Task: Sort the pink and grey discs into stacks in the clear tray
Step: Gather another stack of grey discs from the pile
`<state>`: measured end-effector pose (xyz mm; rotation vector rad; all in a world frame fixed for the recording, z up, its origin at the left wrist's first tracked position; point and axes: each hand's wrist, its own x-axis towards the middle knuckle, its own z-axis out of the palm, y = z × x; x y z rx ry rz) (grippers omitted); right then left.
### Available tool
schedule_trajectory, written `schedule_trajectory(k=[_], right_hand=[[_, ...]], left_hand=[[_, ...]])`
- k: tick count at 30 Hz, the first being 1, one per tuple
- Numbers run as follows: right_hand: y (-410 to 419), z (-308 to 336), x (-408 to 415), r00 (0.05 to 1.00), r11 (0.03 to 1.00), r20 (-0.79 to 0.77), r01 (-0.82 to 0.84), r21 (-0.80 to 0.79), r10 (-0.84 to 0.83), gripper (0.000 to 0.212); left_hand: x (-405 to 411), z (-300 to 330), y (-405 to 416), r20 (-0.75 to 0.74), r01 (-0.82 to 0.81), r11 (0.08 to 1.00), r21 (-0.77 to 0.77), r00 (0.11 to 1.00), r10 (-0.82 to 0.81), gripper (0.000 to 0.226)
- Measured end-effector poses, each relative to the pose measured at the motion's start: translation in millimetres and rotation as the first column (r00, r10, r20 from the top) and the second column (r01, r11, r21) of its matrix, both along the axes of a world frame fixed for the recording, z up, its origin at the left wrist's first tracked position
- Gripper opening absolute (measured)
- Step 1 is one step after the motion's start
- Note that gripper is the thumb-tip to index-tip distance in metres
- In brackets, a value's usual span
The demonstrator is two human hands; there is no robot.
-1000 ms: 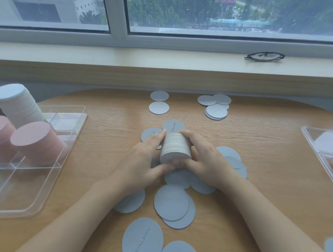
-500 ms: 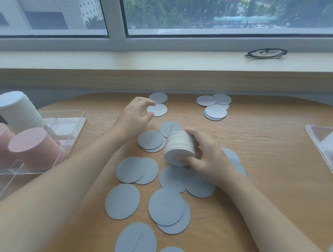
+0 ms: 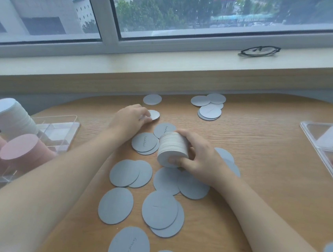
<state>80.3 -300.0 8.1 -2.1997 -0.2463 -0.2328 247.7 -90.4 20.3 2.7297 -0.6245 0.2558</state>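
Right hand (image 3: 197, 155) curled round grey stack (image 3: 173, 149) mid-table, stack tipped on its side, axis pointing away toward window. Left hand (image 3: 130, 120) reaching far side, fingertips on loose grey disc (image 3: 154, 114) just up-left of stack — left clearly nearer. Clear tray (image 3: 58, 127) far left, pink stacks (image 3: 18, 147) already in it

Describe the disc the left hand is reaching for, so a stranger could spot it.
Start at the window sill, then drop to the table's far edge. Two single grey discs lie left of a small heap. It is the nearer disc, the only one under the left hand's fingertips.
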Motion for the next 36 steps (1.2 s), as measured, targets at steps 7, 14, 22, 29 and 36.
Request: schedule_trajectory(k=[7, 14, 22, 29, 36], right_hand=[[1.8, 1.6, -1.1, 0.999, 1.0, -0.031, -0.011, 0.012, 0.011, 0.079], [2.0, 0.1, 0.0, 0.998, 1.0, -0.056, -0.014, 0.0, 0.014, 0.087], [1.2, -1.7, 3.0, 0.999, 0.991, -0.034, -0.029, -0.131, 0.024, 0.086], [1.4, -2.2, 0.7, 0.997, 0.985, -0.077, -0.037, -0.166, 0.025, 0.08], [1.4, -1.4, 0.4, 0.998, 0.997, -0.056, -0.022, -0.078, 0.018, 0.065]], left_hand=[[-38.5, 14.0, 11.5, 0.029, 0.033, 0.961, -0.273, 0.999, -0.026, 0.021], [-91.0, 17.0, 1.7, -0.201, 0.187, 0.852, -0.489, 0.926, -0.319, 0.019], [-112.2, -6.7, 2.7, -0.382, 0.232, 0.858, -0.457, 0.821, -0.425, 0.08], [-113.4, -14.7, 0.4, -0.327, 0.306, 0.927, -0.219, 0.872, -0.365, 0.094], [-59.7, 12.9, 3.1, -0.192, 0.101, 0.896, -0.432, 0.96, -0.201, 0.035]])
